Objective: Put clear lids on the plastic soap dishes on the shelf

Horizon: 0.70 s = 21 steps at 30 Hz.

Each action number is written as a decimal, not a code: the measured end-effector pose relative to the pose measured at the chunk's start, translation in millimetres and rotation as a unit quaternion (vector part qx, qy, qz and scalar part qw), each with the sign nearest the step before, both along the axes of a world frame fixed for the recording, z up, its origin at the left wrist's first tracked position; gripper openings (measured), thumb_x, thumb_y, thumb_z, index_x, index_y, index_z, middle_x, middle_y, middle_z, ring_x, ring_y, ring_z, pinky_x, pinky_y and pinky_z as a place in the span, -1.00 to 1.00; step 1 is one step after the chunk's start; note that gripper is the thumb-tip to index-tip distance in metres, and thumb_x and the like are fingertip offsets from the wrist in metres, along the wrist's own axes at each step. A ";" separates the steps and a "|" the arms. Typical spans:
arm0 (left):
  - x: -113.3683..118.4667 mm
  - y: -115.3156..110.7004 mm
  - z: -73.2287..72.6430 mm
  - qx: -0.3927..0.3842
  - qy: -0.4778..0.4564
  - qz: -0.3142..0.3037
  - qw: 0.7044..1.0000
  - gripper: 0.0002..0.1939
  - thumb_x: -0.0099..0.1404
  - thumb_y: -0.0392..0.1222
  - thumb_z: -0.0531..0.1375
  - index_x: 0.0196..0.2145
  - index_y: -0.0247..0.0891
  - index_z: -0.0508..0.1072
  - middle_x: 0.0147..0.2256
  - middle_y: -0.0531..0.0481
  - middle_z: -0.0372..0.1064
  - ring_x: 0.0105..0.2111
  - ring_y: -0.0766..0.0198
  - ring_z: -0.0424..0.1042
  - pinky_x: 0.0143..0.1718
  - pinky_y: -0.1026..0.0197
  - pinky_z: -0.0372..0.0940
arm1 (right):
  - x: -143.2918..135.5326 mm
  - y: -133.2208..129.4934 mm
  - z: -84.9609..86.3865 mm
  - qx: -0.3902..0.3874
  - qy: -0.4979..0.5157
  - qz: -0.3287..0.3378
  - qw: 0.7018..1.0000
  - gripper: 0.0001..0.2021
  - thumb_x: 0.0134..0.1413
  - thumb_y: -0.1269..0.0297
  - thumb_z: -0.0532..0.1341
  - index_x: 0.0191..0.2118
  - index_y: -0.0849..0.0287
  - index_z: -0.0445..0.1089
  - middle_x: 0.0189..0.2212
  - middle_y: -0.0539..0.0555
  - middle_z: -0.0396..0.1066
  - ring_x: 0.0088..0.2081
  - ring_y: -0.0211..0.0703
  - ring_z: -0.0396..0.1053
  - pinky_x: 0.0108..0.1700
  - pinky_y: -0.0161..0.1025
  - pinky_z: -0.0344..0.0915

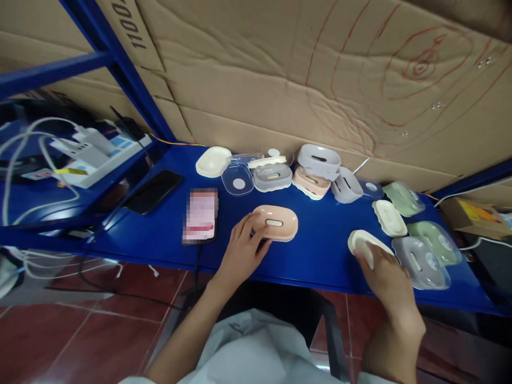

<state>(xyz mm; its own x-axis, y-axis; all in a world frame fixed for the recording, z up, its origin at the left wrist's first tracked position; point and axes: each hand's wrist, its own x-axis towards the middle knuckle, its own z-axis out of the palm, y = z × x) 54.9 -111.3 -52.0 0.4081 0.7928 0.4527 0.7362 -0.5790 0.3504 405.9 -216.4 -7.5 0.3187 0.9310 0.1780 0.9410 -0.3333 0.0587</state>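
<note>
A peach soap dish [286, 216] with a slot in its middle sits on the blue table. My left hand [245, 242] grips its left end, thumb at the front edge and fingers along the back. Over to the right, my right hand [386, 269] is closed on a cream tray [358, 237], which is partly hidden under the fingers. Just beyond that hand lies another cream tray [390, 218] with a wavy rim. A grey soap dish with a clear lid [422, 261] stands right beside my right hand, and a green lidded one [438, 242] is behind it.
Along the cardboard wall [240, 69] stand stacked grey dishes [320, 157], a peach dish [312, 184], a clear lid [238, 178] and a cream tray [213, 161]. Two phones, one lit [201, 213] and one dark [154, 192], lie left. A power strip [108, 160] trails cables.
</note>
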 end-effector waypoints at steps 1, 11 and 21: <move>0.4 -0.2 1.2 -0.003 -0.003 -0.009 1.000 -0.73 0.53 -0.16 0.20 0.13 -0.17 0.49 0.36 -0.26 0.26 0.38 -0.13 0.25 0.34 -0.21 0.29 | -0.2 -8.4 -7.4 -0.018 -0.006 -0.004 1.000 -0.45 0.47 -0.13 0.01 0.26 0.11 0.44 0.15 0.36 0.53 0.10 0.45 0.49 -0.07 0.30 0.47; -0.9 -0.5 -1.2 0.003 -0.005 0.024 1.000 -0.72 0.51 -0.16 0.20 0.12 -0.15 0.53 0.31 -0.26 0.33 0.31 -0.17 0.33 0.24 -0.23 0.35 | -25.4 109.5 -1.2 -0.063 0.124 0.392 0.910 -0.57 0.44 0.10 0.22 0.33 -0.01 0.40 0.33 0.22 0.41 0.34 0.20 0.36 0.23 0.21 0.35; 4.1 -1.6 2.0 0.024 0.006 0.083 0.996 -0.81 0.53 -0.13 0.20 0.01 -0.16 0.55 0.35 -0.24 0.35 0.34 -0.23 0.31 0.32 -0.38 0.14 | -43.8 139.4 -18.8 0.061 0.147 0.426 0.891 -0.71 0.52 0.12 0.14 0.08 0.06 0.56 0.06 0.13 0.63 0.11 0.03 0.56 0.11 0.01 0.38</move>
<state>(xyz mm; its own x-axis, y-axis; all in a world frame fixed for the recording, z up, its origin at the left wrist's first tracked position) 59.0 -112.9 -50.0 0.2785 0.8276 0.4873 0.8268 -0.4648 0.3168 362.1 -77.1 -26.3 -0.4449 0.8364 0.3201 0.8242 0.5222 -0.2192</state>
